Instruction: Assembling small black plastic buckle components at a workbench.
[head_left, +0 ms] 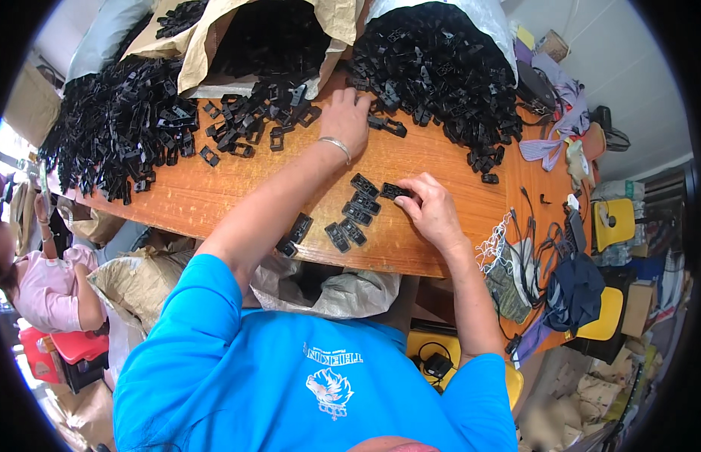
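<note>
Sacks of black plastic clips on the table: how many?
3: a grey sack at far left, a brown paper sack in the middle, a white sack at right. More may sit out of frame.

yellow chair (612, 223), tangled cables (542, 248), paper sack (140, 282)

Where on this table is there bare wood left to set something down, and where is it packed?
Bare wood shows between the left forearm and the left-hand heap of black plastic clips, and between the right hand and the cables. The far edge is crowded: the heaps and the spilling bag pile. Sorted clips fill the middle.
</note>
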The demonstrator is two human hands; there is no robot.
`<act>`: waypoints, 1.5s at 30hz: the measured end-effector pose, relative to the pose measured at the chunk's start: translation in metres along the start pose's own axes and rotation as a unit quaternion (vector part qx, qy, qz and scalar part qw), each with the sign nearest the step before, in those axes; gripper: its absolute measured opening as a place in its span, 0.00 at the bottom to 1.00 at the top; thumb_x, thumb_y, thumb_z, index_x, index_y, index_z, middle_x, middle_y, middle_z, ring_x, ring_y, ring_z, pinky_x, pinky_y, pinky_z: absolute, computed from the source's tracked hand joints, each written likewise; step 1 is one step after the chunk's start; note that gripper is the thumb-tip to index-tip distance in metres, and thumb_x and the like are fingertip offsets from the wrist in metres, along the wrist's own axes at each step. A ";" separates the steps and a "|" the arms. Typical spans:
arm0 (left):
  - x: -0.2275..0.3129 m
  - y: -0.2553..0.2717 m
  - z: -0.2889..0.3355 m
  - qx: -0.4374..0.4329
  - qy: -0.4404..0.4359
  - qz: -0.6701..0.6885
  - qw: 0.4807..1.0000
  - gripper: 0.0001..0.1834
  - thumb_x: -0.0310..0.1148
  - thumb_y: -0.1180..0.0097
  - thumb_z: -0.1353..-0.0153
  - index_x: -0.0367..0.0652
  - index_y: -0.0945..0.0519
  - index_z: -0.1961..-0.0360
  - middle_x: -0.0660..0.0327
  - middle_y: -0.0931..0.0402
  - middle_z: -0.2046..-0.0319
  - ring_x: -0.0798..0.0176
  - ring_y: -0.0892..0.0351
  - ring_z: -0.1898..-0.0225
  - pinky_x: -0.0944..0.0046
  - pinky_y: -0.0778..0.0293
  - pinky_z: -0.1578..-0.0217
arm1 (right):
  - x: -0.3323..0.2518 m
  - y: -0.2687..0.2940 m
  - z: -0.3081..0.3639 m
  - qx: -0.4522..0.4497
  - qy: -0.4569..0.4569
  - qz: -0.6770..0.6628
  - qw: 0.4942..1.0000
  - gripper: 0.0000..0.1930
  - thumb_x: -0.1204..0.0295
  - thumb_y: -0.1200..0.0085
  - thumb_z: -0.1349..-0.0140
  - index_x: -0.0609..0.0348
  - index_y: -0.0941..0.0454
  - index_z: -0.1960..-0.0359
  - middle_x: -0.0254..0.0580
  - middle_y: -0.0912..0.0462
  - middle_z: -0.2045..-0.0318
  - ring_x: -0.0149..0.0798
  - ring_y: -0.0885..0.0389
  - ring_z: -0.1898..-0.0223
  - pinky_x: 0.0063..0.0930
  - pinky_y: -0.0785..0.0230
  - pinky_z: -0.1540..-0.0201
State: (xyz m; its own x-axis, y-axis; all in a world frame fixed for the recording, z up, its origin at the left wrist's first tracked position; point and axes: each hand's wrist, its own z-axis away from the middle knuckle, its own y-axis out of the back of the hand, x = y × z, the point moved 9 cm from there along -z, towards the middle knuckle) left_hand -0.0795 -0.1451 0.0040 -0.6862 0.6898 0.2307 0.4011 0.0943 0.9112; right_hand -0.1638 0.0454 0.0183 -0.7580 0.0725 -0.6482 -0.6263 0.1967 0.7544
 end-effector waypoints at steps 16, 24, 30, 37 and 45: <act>0.014 0.044 0.036 0.111 -0.089 0.202 0.969 0.18 0.21 0.37 0.45 0.42 0.18 0.51 0.53 0.24 0.47 0.49 0.24 0.46 0.56 0.26 0.43 | 0.002 0.019 -0.024 0.036 -0.002 0.061 0.998 0.12 0.68 0.37 0.37 0.62 0.14 0.56 0.51 0.18 0.62 0.54 0.16 0.60 0.44 0.24 0.54; 0.032 0.019 0.036 -0.020 -0.129 0.177 0.976 0.17 0.23 0.36 0.45 0.46 0.16 0.52 0.57 0.22 0.53 0.49 0.24 0.48 0.54 0.26 0.46 | 0.014 0.008 -0.088 0.139 0.039 0.136 0.980 0.14 0.77 0.36 0.41 0.59 0.15 0.52 0.48 0.21 0.54 0.51 0.16 0.55 0.43 0.22 0.51; 0.033 0.028 0.040 -0.005 -0.110 0.227 0.968 0.15 0.22 0.36 0.45 0.45 0.17 0.56 0.57 0.22 0.54 0.48 0.21 0.52 0.53 0.23 0.51 | 0.031 0.020 -0.094 0.177 0.059 -0.007 0.982 0.14 0.81 0.42 0.39 0.60 0.16 0.52 0.49 0.17 0.53 0.50 0.15 0.57 0.39 0.21 0.52; 0.039 0.036 0.038 0.026 -0.123 0.217 0.968 0.12 0.23 0.33 0.48 0.42 0.19 0.62 0.56 0.23 0.52 0.48 0.20 0.51 0.53 0.22 0.54 | 0.048 0.038 -0.114 0.208 -0.034 0.148 0.966 0.13 0.72 0.37 0.37 0.56 0.16 0.51 0.46 0.20 0.52 0.51 0.15 0.55 0.42 0.21 0.51; 0.049 0.037 0.035 0.016 -0.134 0.151 0.979 0.10 0.30 0.28 0.50 0.41 0.18 0.70 0.59 0.23 0.57 0.52 0.23 0.53 0.56 0.22 0.56 | 0.048 0.022 -0.134 0.184 -0.084 0.289 0.936 0.09 0.75 0.42 0.38 0.63 0.24 0.58 0.54 0.25 0.55 0.54 0.14 0.59 0.43 0.17 0.57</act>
State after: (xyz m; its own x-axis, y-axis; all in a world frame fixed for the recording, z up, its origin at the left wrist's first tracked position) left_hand -0.0768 -0.0829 0.0371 -0.3511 0.8534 0.3852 0.5827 -0.1228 0.8033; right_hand -0.2385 -0.0776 0.0182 -0.8920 0.4178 -0.1726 0.0086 0.3974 0.9176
